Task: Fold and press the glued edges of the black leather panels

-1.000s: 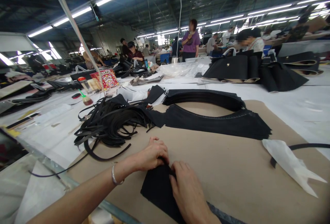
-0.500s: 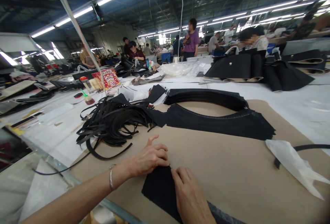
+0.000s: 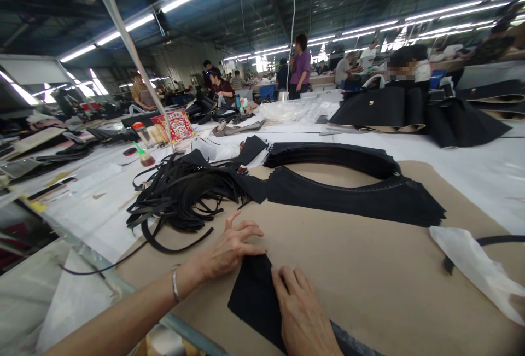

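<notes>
A black panel of fabric or leather-like material (image 3: 256, 296) lies at the near edge of the brown board (image 3: 348, 268). My left hand (image 3: 232, 246) has its fingers apart, with one fingertip touching the panel's far corner. Along the panel's right edge, my right hand (image 3: 303, 307) rests with bent fingers close together, gripping or pressing that edge; the thumb's contact is hidden. A dark, greyish strip (image 3: 353, 342) emerges from beneath the right hand. Farther back are stacked black curved pieces (image 3: 348, 197) and a tangled heap of black strips (image 3: 184, 192).
A white crumpled sheet (image 3: 471, 268) lies at the right over a black strip. Behind are a red patterned packet (image 3: 178, 126), a small green-tipped bottle (image 3: 144, 156), clear plastic (image 3: 291, 110) and black panels (image 3: 377, 107). A metal rail (image 3: 180, 331) borders the near left. Several people work beyond.
My left hand has shifted slightly up and left, its fingers straightening at the panel's corner. My right hand stays on the panel's edge. The whole view has shifted slightly.
</notes>
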Motion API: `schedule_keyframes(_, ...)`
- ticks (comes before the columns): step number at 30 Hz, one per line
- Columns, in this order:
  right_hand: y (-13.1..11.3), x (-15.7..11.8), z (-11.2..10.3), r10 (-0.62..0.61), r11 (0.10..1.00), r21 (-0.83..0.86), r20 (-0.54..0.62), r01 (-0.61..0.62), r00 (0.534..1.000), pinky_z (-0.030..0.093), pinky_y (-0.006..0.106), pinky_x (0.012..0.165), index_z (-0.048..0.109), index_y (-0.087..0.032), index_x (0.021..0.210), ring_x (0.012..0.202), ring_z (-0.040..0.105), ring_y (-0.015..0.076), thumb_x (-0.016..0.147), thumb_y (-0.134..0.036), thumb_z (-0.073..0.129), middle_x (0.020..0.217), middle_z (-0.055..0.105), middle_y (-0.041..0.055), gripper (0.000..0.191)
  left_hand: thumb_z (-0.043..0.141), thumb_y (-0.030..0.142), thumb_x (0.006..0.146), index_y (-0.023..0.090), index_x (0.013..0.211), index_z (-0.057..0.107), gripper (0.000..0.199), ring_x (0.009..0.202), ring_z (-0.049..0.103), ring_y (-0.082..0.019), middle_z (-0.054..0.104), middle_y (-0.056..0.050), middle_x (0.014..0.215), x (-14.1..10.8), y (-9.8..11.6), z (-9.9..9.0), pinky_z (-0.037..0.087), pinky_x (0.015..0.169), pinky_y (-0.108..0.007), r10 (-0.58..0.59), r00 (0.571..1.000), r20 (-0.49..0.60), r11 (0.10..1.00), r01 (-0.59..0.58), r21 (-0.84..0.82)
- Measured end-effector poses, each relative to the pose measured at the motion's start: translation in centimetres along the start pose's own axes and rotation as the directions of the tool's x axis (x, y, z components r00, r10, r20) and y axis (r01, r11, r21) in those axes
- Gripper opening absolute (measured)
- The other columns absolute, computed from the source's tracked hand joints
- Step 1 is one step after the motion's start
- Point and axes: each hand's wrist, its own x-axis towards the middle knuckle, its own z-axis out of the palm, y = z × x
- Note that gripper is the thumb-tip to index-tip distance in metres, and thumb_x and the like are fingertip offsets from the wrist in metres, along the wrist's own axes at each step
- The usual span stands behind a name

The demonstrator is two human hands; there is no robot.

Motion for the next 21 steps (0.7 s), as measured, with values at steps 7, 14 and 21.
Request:
schedule_keyframes(7,-0.3,0.8,-0.6,0.035,0.999,-0.012,0.115,-0.034,0.993,0.042,0.04,0.089,0.054,-0.013,0.136,0.1,0.053,0.0276,0.073,-0.001,0.047,0.114,0.062,0.0117,0.064,0.039,0.003,0.092,0.034,0.11,0.067,0.046,0.111,0.053,-0.017,0.064,-0.001,0.105,-1.7,1.5,0.3,0.009,0.112,-0.053,-0.113,0.993,0.022,0.993,0.113,-0.027)
schedule_keyframes(14,-1.0,1.8,-1.4,0.079,0.997,-0.002,0.185,-0.08,0.979,0.039,0.043,0.093,0.05,-0.014,0.14,0.105,0.052,0.0299,0.078,-0.005,0.045,0.12,0.061,0.0133,0.062,0.038,0.001,0.089,0.033,0.114,0.064,0.049,0.114,0.051,-0.018,0.065,-0.001,0.108,-2.0,2.3,0.3,0.004,0.112,-0.054,-0.145,0.986,0.083,0.989,0.147,-0.02)
schedule_keyframes(21,-1.2,2.3,-1.0,0.059,0.998,-0.029,0.144,-0.055,0.988,0.038,0.044,0.092,0.048,-0.014,0.141,0.104,0.053,0.0296,0.081,-0.006,0.043,0.117,0.062,0.0135,0.061,0.04,-0.001,0.085,0.033,0.117,0.063,0.053,0.117,0.049,-0.02,0.065,-0.001,0.111,-2.1,2.6,0.1,0.003,0.112,-0.056,-0.191,0.977,0.1,0.979,0.197,-0.058)
